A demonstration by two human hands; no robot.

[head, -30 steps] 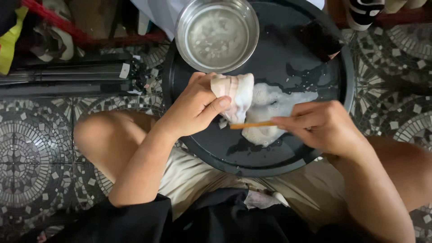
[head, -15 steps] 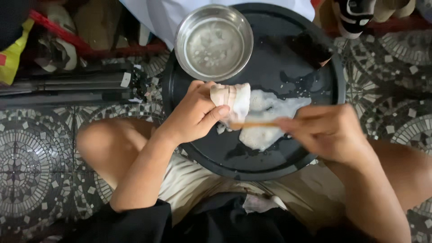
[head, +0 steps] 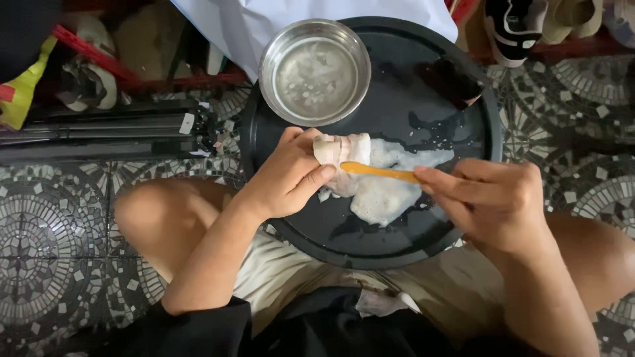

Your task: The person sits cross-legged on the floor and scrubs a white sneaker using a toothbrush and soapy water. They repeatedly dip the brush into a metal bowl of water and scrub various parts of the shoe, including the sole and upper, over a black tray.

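Note:
My left hand [head: 289, 175] grips a bunched, pale, wet cloth-like piece [head: 345, 151] on a round black tray [head: 370, 244] that rests on my lap. An orange stick-like tool [head: 378, 172] is held in my right hand [head: 493, 198], its tip lying across the pale piece. White foam [head: 390, 195] spreads over the tray just right of the piece. A round metal bowl [head: 314, 69] with cloudy liquid stands at the tray's far left side.
A dark object [head: 453, 79] lies at the tray's far right. White fabric [head: 317, 13] hangs beyond the bowl. A folded black tripod [head: 99, 132] lies on the patterned tile floor [head: 46, 231] at left. Shoes [head: 519, 23] sit at top right.
My left hand has folded the pale piece tighter. My right hand has slid the orange tool further left across it. The foam patch stays in place.

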